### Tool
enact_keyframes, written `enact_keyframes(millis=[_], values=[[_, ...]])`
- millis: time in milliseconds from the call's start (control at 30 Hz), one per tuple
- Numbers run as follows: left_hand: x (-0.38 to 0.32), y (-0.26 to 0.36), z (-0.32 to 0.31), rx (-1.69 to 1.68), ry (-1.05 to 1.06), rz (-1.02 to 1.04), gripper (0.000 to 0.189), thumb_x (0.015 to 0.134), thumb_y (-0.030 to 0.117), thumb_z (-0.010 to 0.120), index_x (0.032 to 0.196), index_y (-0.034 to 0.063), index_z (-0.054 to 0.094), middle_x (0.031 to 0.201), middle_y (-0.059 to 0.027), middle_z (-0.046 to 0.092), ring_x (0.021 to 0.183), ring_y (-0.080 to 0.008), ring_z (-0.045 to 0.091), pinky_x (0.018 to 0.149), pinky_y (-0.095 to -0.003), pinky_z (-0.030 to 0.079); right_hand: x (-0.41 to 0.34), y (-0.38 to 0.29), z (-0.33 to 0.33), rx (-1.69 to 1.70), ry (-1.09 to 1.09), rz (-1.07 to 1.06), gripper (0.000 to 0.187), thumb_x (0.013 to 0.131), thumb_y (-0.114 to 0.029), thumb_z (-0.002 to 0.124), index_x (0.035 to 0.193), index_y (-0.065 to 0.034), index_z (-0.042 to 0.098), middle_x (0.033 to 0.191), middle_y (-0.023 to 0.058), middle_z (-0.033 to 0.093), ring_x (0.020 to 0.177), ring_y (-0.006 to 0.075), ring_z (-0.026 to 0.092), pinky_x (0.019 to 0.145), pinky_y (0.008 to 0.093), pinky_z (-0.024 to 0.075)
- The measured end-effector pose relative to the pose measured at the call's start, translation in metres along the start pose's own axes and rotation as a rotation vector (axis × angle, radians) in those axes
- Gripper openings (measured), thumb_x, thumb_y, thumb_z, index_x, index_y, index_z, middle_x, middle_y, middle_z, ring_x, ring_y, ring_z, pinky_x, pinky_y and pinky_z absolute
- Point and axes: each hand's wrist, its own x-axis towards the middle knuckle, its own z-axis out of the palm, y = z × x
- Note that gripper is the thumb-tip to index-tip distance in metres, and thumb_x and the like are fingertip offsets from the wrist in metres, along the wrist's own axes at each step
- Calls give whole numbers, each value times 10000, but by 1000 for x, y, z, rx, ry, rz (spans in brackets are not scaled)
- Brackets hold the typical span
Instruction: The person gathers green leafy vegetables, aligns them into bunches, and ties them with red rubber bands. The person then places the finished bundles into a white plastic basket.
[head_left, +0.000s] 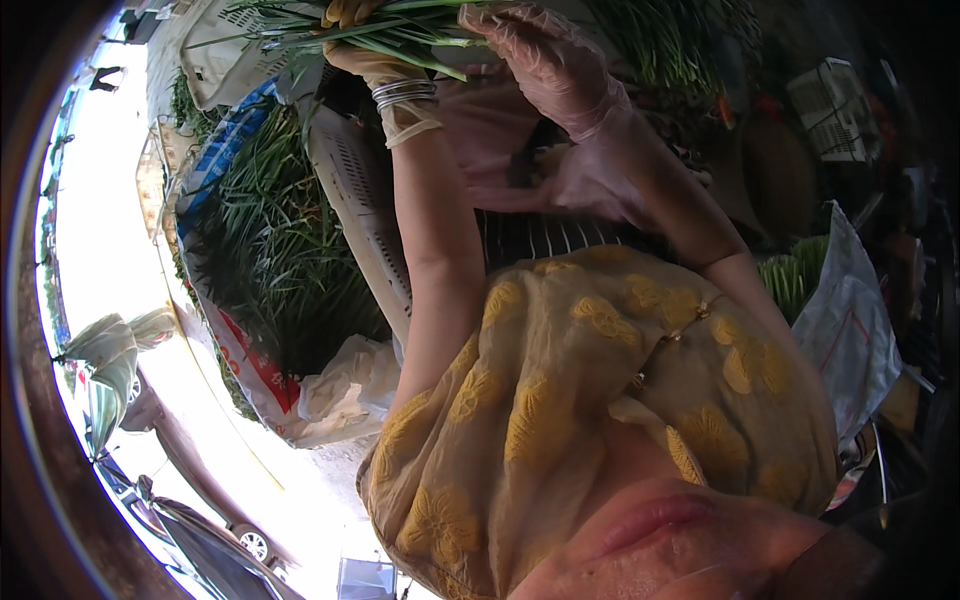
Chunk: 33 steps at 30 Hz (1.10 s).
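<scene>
My left hand (371, 61), in a thin translucent glove with silver bangles (405, 93) at the wrist, grips a bunch of long green stalks (409, 31) that look like scallions. The leafy ends spread to the left and the paler ends point right. My right hand (559, 71), in a loose clear glove, is at the pale ends. Its fingertips overlap them in the picture; whether they pinch a stalk I cannot tell. The bunch is partly cut off by the top edge.
To the left, a large printed sack (225, 319) holds long green leaves (277, 240). A pale perforated plastic crate (352, 172) stands between it and my left arm. More green stalks (675, 45) lie at upper right. A white basket (832, 109) and a plastic bag (847, 337) are on the right.
</scene>
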Motion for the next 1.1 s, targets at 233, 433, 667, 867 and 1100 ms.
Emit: enact_keyframes(millis=[233, 433, 667, 867, 1100], values=[[-8, 13, -25, 390, 142, 75, 129, 905, 157, 515, 792, 103, 482, 762, 8, 465, 713, -124, 454, 694, -259, 415, 8, 8, 1, -59, -195, 53, 359, 897, -60, 630, 1257, -63, 613, 1147, 143, 630, 969, 341, 646, 796, 402, 563], [-13, 11, -27, 435, 247, 67, 149, 918, 179, 489, 783, 116, 488, 741, 10, 474, 701, -133, 463, 677, -279, 418, 10, 17, 6, -128, -155, -102, 354, 844, -161, 693, 1180, -65, 639, 991, 98, 620, 953, 287, 616, 730, 390, 541], [-18, 15, -29, 485, 241, 32, 185, 925, 188, 463, 753, 122, 469, 714, 0, 459, 673, -146, 454, 658, -288, 416, -4, 29, 29, -85, -192, 58, 206, 803, -173, 746, 899, -57, 605, 891, 105, 623, 842, 278, 629, 680, 387, 521], [-11, 32, -27, 472, 304, 131, 205, 920, 199, 437, 735, 111, 439, 693, -13, 426, 650, -154, 428, 633, -291, 397, -4, 14, -20, 200, -138, 173, 201, 818, -75, 743, 955, -58, 597, 888, 92, 643, 796, 280, 648, 703, 370, 523], [-8, 11, -19, 547, 292, 105, 210, 927, 223, 432, 748, 115, 444, 689, 0, 431, 635, -145, 432, 632, -286, 404, 1, 12, 18, 99, -75, 160, 232, 773, -145, 779, 947, -65, 647, 865, 118, 631, 820, 325, 624, 737, 413, 516]])
